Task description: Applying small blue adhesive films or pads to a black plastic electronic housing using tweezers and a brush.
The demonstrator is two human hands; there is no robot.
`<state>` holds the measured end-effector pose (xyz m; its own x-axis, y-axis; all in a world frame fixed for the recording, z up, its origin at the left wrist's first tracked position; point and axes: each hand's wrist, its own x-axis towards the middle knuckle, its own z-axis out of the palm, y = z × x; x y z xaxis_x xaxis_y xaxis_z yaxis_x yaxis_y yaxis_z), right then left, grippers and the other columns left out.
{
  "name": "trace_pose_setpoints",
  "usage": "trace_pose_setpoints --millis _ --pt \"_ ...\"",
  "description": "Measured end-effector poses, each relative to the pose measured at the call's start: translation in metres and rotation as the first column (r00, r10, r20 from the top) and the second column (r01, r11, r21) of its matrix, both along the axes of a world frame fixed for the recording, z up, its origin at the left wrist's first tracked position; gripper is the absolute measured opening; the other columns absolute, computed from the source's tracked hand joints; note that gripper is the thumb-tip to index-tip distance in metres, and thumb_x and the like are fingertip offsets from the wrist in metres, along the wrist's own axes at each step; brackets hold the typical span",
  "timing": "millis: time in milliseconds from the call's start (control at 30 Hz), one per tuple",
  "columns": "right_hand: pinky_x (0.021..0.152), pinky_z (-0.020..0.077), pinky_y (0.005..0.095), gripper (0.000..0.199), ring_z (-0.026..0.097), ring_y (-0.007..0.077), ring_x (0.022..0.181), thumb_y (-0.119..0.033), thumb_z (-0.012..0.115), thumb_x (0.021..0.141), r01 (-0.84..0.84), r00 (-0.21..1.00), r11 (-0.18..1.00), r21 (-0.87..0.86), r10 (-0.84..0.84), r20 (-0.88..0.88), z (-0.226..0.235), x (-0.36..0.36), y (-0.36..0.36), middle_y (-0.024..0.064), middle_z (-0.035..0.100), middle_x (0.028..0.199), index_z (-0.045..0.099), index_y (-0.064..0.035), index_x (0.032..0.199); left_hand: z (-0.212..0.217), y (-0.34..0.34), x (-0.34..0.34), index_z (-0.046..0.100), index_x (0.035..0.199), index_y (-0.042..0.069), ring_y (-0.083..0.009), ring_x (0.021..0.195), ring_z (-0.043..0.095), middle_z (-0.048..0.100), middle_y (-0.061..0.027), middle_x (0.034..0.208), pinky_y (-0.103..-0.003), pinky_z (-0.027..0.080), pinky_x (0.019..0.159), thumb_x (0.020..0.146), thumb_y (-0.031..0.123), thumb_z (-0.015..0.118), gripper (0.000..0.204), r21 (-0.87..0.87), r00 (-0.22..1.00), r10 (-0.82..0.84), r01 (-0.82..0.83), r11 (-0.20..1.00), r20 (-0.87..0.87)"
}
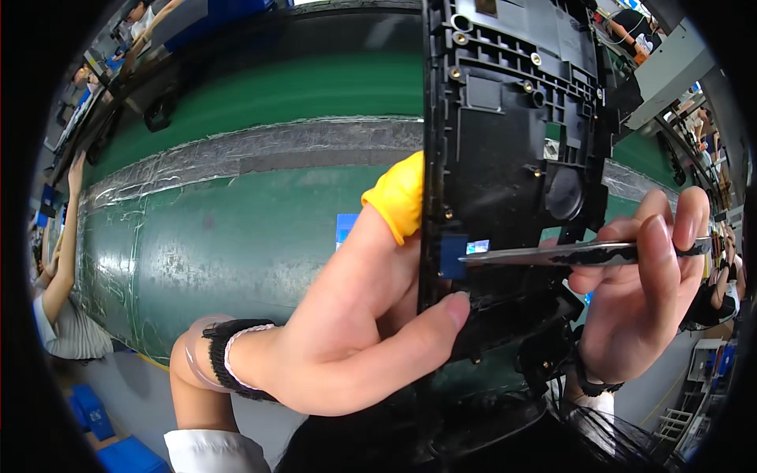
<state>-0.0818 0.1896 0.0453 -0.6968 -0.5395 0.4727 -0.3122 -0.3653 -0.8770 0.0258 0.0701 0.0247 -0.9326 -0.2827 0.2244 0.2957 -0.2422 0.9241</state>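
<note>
My left hand (371, 331) grips the left edge of a black plastic housing (497, 150), its thumb on the near face and a yellow finger cot (400, 193) on one finger. The housing stands tilted up, showing ribs, brass screw inserts and a round recess. Between the fingers of my right hand (646, 276) is a pair of metal tweezers (544, 256), held level and pointing left. Its tips lie at a small dark blue piece (452, 256) near the housing's left edge. Whether the tips pinch that piece, I cannot tell.
Behind the housing runs a green work surface (213, 252) with a strip of grey tape (260, 150) across it. At the left a co-worker's arm (71, 229) reaches onto its edge. Blue bins (95, 410) stand low at the left, and a grey metal arm (670, 75) juts in at upper right.
</note>
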Motion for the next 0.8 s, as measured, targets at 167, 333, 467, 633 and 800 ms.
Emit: trace_pose_setpoints --millis 167,333,467,633,800 --pt "0.037 0.0445 0.0263 0.015 0.045 0.0143 0.036 -0.004 0.039 0.072 0.049 0.999 0.997 0.053 -0.05 0.021 0.003 0.001 0.002 0.0055 0.04 0.058 0.025 -0.0084 0.075 -0.003 0.0 0.001 0.015 0.114 -0.001 -0.0195 0.097 0.037 0.035 -0.0125 0.107 -0.026 0.032 0.075 0.058 -0.004 0.042 0.062 -0.054 0.999 -0.03 0.032 0.998 0.02" --pt "0.035 0.0428 0.0218 0.016 0.045 0.0138 0.038 -0.003 0.039 0.071 0.067 0.998 0.997 0.025 -0.067 0.007 0.002 0.003 0.001 0.007 0.041 0.058 0.025 -0.0073 0.075 -0.009 0.002 0.001 0.014 0.114 -0.001 -0.0213 0.099 0.034 0.033 -0.0128 0.108 -0.031 0.025 0.084 0.057 -0.006 0.041 0.063 -0.074 0.997 -0.019 0.013 0.997 -0.08" --pt "0.033 0.0415 0.0186 0.016 0.046 0.0134 0.041 -0.002 0.039 0.071 0.023 0.999 0.999 0.03 -0.022 -0.027 0.001 0.001 0.003 0.0078 0.041 0.059 0.025 -0.0063 0.076 -0.008 0.001 0.0 0.014 0.114 -0.001 -0.0214 0.1 0.034 0.033 -0.013 0.108 -0.031 0.025 0.084 0.056 -0.006 0.041 0.063 -0.115 0.997 -0.021 0.013 0.993 -0.069" --pt "0.033 0.0413 0.0189 0.016 0.047 0.0139 0.041 -0.003 0.039 0.071 0.001 1.0 1.0 0.012 -0.001 -0.031 0.0 0.0 0.001 0.0083 0.042 0.059 0.025 -0.0064 0.076 -0.008 0.001 0.001 0.013 0.114 -0.001 -0.0217 0.1 0.034 0.032 -0.0133 0.108 -0.031 0.025 0.084 0.057 -0.006 0.041 0.063 -0.11 0.997 -0.031 0.024 0.994 -0.064" --pt "0.033 0.0414 0.019 0.016 0.047 0.0139 0.041 -0.003 0.04 0.071 -0.013 0.998 1.0 0.015 0.014 -0.055 -0.001 -0.002 0.001 0.0082 0.042 0.059 0.025 -0.0065 0.076 -0.01 0.0 0.001 0.012 0.114 -0.001 -0.0222 0.101 0.033 0.032 -0.0134 0.109 -0.032 0.024 0.085 0.058 -0.007 0.04 0.063 -0.082 0.997 -0.046 0.041 0.996 -0.055"
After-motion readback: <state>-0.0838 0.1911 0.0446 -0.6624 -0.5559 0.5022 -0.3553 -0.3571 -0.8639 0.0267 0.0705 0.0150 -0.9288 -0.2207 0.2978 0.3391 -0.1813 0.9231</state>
